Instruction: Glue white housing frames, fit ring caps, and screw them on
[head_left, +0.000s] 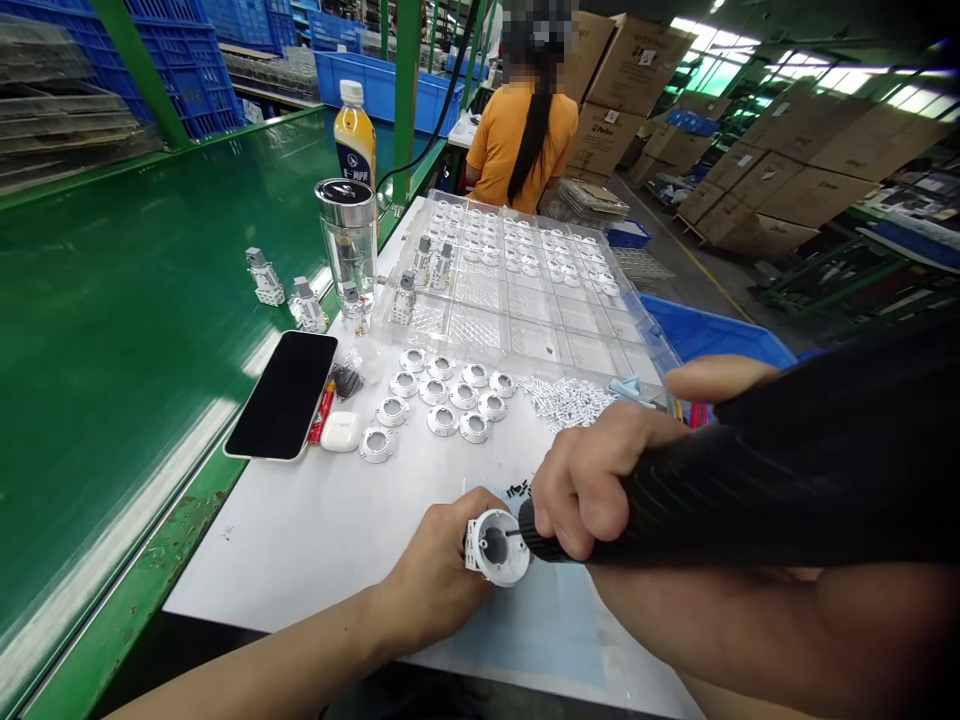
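Observation:
My left hand [439,575] is closed round a white plastic housing [474,545], its round opening turned up toward me. My right hand [581,480] grips a black electric screwdriver [705,490]. The thin bit reaches into the housing's opening near its rim; whether it sits on a screw I cannot make out. Small black screws [517,490] lie on a light blue sheet [540,630] just behind the housing. Farther back are several white rings [442,420] and a heap of small white-and-silver pieces [568,403].
A clear compartment tray [480,330] holds more rings and a few grey-topped assemblies [403,298]. On the left are a phone [283,395], a white case [340,432], a glass tumbler [351,240] and a juice bottle [355,140]. A green belt [112,320] runs alongside. A person [525,135] sits beyond.

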